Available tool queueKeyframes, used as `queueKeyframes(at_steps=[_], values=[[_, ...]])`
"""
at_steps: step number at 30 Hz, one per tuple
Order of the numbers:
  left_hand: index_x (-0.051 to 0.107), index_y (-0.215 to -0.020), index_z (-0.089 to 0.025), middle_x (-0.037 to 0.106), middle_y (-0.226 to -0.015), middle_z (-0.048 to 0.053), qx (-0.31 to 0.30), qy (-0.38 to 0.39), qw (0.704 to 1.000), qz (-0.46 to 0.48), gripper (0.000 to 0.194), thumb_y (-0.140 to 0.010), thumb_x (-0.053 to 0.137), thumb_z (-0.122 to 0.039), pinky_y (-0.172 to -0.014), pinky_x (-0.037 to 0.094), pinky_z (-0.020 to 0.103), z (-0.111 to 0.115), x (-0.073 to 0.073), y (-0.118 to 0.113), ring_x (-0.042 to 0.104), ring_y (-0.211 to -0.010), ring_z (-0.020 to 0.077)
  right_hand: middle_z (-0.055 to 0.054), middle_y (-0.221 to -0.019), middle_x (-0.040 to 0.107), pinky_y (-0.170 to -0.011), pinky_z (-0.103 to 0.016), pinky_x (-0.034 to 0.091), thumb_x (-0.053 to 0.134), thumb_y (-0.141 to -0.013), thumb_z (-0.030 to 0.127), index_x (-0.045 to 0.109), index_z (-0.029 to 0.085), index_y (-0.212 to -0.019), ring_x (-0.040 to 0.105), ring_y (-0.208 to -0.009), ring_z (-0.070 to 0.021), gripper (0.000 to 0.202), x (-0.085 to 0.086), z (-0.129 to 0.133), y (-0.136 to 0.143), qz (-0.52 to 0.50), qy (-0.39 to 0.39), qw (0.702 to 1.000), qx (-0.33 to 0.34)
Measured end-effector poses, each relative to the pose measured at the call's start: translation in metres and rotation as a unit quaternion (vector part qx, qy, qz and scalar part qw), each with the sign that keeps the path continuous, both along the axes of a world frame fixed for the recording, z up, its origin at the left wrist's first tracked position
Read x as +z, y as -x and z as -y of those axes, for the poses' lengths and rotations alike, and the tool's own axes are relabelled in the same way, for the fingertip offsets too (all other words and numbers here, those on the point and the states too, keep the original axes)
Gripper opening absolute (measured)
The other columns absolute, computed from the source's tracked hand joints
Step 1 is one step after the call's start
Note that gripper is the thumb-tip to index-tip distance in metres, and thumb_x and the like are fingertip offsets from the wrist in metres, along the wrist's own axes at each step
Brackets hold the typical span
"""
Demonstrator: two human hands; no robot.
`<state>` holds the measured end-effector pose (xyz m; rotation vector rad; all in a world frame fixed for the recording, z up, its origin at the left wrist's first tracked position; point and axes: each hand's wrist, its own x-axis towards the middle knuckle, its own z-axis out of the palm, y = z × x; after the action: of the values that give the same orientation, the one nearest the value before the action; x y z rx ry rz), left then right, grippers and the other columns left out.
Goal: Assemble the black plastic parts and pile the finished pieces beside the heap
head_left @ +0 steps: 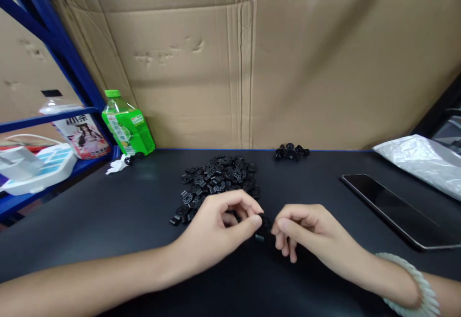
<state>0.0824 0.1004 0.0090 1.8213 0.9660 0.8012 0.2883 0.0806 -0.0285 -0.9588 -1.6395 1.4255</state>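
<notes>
A small black plastic part (265, 223) with a round, holed body sits between my two hands. My left hand (221, 223) pinches its left edge between thumb and fingertips. Close by on the right is my right hand (306, 228), its thumb and forefinger drawn together and the other fingers curled downward. What its fingertips hold, if anything, is hidden. Just beyond my left hand lies a heap of similar black parts (219, 175), several with round holed discs and short tabs. A smaller cluster of black parts (291, 152) lies at the table's back edge.
On the black table (144, 225), a phone (399, 209) and a silvery plastic bag (421, 161) lie at the right. A green bottle (127, 125) and crumpled white tissue (118, 164) are at the back left. A blue rack (82, 163) holds another bottle (84, 134) and a white power strip (46, 168). Cardboard (187, 77) stands behind.
</notes>
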Motion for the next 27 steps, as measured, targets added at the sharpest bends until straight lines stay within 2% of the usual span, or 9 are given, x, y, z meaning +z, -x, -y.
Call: queueKeyframes(at_steps=[2,5,10,14,17,20,22,24,27], values=[[0.069,-0.081,-0.014,0.068,-0.077,0.002,0.010,-0.112,0.992,-0.061,0.010,-0.080,0.061,-0.020,-0.056,0.046,0.020,-0.015,0.010,0.008,0.060,-0.068,0.0131,-0.002,-0.067,0.063,-0.051,-0.019,0.049,0.058,-0.089,0.044,0.064,0.014,-0.079,0.059,-0.056,-0.0091,0.032,0.000,-0.001,-0.001,0.008,0.001,1.000,-0.003],[0.072,-0.083,-0.015,0.070,-0.081,0.003,0.081,-0.223,0.960,-0.146,0.013,-0.079,0.060,-0.020,-0.059,0.046,0.022,-0.046,0.020,0.023,0.061,-0.071,0.0149,-0.002,-0.068,0.063,-0.052,-0.019,0.048,0.056,-0.090,0.045,0.064,0.014,-0.080,0.059,-0.058,-0.0097,0.033,0.000,-0.001,-0.002,0.020,0.001,1.000,-0.003],[0.073,-0.083,-0.014,0.067,-0.069,0.002,0.145,-0.236,0.945,-0.174,0.015,-0.077,0.061,-0.021,-0.058,0.043,0.025,-0.086,0.017,0.044,0.057,-0.063,0.0158,-0.002,-0.068,0.063,-0.054,-0.020,0.047,0.054,-0.091,0.045,0.064,0.015,-0.080,0.057,-0.058,-0.0090,0.034,0.002,0.000,-0.002,0.032,0.000,0.999,0.011],[0.067,-0.105,-0.013,0.064,-0.080,0.003,0.194,-0.270,0.930,-0.156,0.029,-0.079,0.058,-0.018,-0.061,0.042,0.026,-0.074,0.012,0.037,0.053,-0.067,0.0155,-0.002,-0.068,0.063,-0.054,-0.021,0.047,0.053,-0.091,0.044,0.064,0.015,-0.079,0.057,-0.058,-0.0093,0.034,0.002,-0.005,-0.004,0.053,-0.016,0.998,0.004],[0.066,-0.100,-0.016,0.060,-0.073,0.000,0.142,-0.268,0.942,-0.143,0.023,-0.079,0.056,-0.015,-0.058,0.041,0.024,-0.041,0.006,0.021,0.051,-0.061,0.0131,-0.003,-0.071,0.064,-0.055,-0.021,0.048,0.051,-0.092,0.043,0.064,0.015,-0.082,0.059,-0.062,-0.0111,0.032,0.003,-0.014,-0.009,0.086,-0.060,0.994,-0.030],[0.066,-0.098,-0.017,0.063,-0.088,0.002,-0.029,-0.217,0.970,-0.108,0.026,-0.076,0.054,-0.007,-0.060,0.043,0.022,-0.004,-0.006,0.004,0.052,-0.063,0.0109,-0.005,-0.079,0.065,-0.058,-0.024,0.051,0.050,-0.091,0.041,0.063,0.017,-0.090,0.063,-0.070,-0.0148,0.028,0.003,-0.031,-0.024,0.158,-0.132,0.975,-0.089],[0.065,-0.096,-0.016,0.063,-0.095,0.004,-0.107,-0.149,0.978,-0.102,0.027,-0.073,0.056,-0.004,-0.057,0.043,0.021,0.013,-0.017,-0.003,0.053,-0.064,0.0104,-0.006,-0.089,0.067,-0.064,-0.028,0.053,0.049,-0.091,0.040,0.062,0.019,-0.098,0.065,-0.079,-0.0178,0.025,0.004,-0.048,-0.039,0.239,-0.206,0.939,-0.137],[0.065,-0.096,-0.015,0.063,-0.097,0.005,-0.145,-0.117,0.978,-0.093,0.028,-0.072,0.057,-0.003,-0.057,0.044,0.020,0.021,-0.026,-0.006,0.052,-0.064,0.0099,-0.008,-0.100,0.066,-0.075,-0.033,0.054,0.044,-0.093,0.037,0.059,0.020,-0.106,0.064,-0.088,-0.0201,0.026,0.006,-0.069,-0.058,0.353,-0.304,0.871,-0.157],[0.066,-0.096,-0.014,0.064,-0.098,0.006,-0.162,-0.103,0.978,-0.087,0.029,-0.072,0.056,-0.002,-0.056,0.043,0.020,0.022,-0.034,-0.008,0.052,-0.063,0.0096,-0.014,-0.120,0.058,-0.098,-0.046,0.044,0.053,-0.086,0.037,0.054,0.017,-0.120,0.055,-0.112,-0.0284,0.039,0.014,-0.108,-0.084,0.401,-0.339,0.837,-0.156]])
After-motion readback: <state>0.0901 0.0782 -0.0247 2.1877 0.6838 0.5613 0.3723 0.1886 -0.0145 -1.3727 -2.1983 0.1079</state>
